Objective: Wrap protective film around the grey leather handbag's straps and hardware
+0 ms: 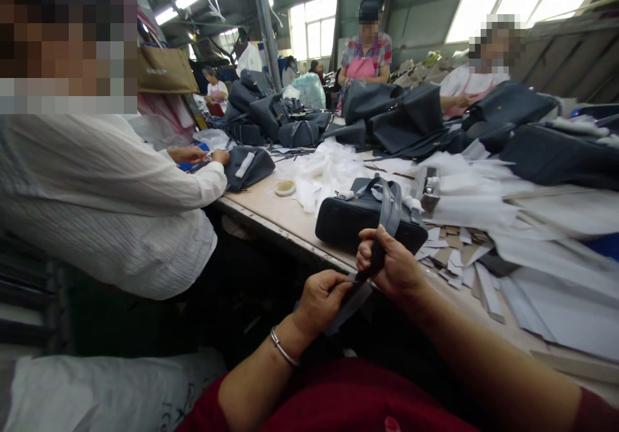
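In front of me a dark handbag [338, 219] lies on the table with white wrapping on its fittings. Its long dark strap [388, 207] runs toward me over the near side of the bag. My right hand [394, 265] is wrapped around this strap just off the table edge. Lower and to the left, my left hand [316, 300] pinches the strap's end with thumb and forefinger, where a bit of whitish material shows. A thin translucent strip [352, 309] hangs below the hands; whether it is paper or plastic is unclear.
White tissue sheets [329, 167] and cardboard scraps [454, 261] cover much of the table. A roll of tape [285, 188] lies left of the bag. Dark bags [406, 119] are heaped behind. A co-worker in a white shirt [120, 193] handles another bag [249, 171] at left.
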The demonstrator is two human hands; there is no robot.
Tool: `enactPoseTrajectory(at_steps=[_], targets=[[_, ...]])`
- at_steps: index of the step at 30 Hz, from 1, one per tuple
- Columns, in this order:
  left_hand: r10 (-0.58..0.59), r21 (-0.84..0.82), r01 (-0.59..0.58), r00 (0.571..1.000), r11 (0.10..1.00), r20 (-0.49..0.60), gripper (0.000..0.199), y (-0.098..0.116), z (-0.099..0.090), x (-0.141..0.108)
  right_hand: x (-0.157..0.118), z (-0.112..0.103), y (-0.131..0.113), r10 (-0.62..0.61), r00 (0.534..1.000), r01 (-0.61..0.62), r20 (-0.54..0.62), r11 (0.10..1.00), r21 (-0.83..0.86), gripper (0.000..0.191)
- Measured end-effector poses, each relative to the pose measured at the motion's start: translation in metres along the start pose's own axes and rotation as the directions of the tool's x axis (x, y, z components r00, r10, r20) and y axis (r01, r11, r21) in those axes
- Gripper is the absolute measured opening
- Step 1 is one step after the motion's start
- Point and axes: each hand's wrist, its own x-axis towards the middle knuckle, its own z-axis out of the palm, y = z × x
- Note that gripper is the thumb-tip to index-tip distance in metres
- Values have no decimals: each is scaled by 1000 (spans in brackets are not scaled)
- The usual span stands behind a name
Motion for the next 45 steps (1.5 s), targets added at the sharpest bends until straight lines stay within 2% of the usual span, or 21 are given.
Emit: enactPoseTrajectory(at_steps=[2, 5, 10, 14, 18, 20, 22, 24, 25, 27, 28, 29, 30, 31, 33, 34, 38, 41, 45], targets=[[3, 21, -2, 1000, 1000, -29, 22, 7, -7, 1, 5, 2, -14, 67, 998, -67, -1, 998, 21, 39], [-5, 56, 8, 998, 998, -67, 28, 17, -20, 3, 26, 0, -43, 101, 991, -97, -84, 994, 53, 44], [-48, 27, 51, 994, 998, -95, 33, 36, -44, 23, 78, 3, -93, -22, 988, 15, -150, 999, -47, 30], [-127, -11, 127, 988, 992, -92, 37, 57, -64, 65, 108, 22, -108, 56, 987, -78, -149, 986, -148, 29], [-160, -7, 161, 982, 987, -103, 36, 74, -78, 125, 122, 37, -92, 81, 994, -100, -70, 934, -344, 26], [-162, 6, 163, 982, 987, -95, 34, 76, -81, 158, 126, 36, -84, 82, 997, -71, -1, 854, -516, 31], [-179, 9, 180, 982, 984, -62, 33, 73, -81, 189, 131, 30, -85, 144, 987, -59, 70, 735, -676, 42], [-202, 8, 202, 979, 979, -18, 32, 66, -81, 218, 142, 17, -100, 203, 973, -34, 112, 602, -798, 53], [-219, 6, 219, 976, 976, -2, 32, 63, -81, 232, 150, 9, -112, 173, 976, 21, 129, 522, -852, 53], [-256, -3, 256, 967, 967, 12, 32, 58, -82, 255, 173, -9, -139, -11, 980, 193, 198, 283, -940, 41], [-277, -9, 277, 961, 961, 17, 32, 57, -82, 265, 187, -18, -152, -108, 961, 268, 255, 132, -954, 34], [-298, -15, 298, 954, 954, 22, 32, 58, -83, 274, 202, -27, -162, -163, 935, 320, 316, -2, -947, 37], [-317, -18, 317, 948, 948, 30, 32, 61, -84, 282, 218, -34, -169, -165, 917, 351, 363, -95, -931, 52], [-334, -17, 335, 942, 942, 41, 32, 64, -85, 289, 234, -41, -172, -132, 913, 367, 387, -152, -918, 69], [-369, 5, 370, 927, 929, 64, 32, 74, -87, 300, 264, -51, -172, -35, 923, 366, 383, -225, -903, 87], [-382, 23, 381, 921, 924, 71, 32, 80, -89, 304, 278, -53, -169, 8, 932, 351, 362, -266, -898, 85], [-404, 140, 393, 913, 909, 59, 31, 95, -96, 316, 311, -52, -161, 135, 951, 310, 279, -371, -875, 38], [-416, 258, 391, 908, 883, 49, 29, 98, -96, 327, 306, -43, -158, 198, 934, 354, 299, -384, -853, 29], [-425, 405, 355, 900, 842, 94, 24, 99, -82, 344, 282, -34, -156, 251, 906, 420, 341, -433, -797, 23]])
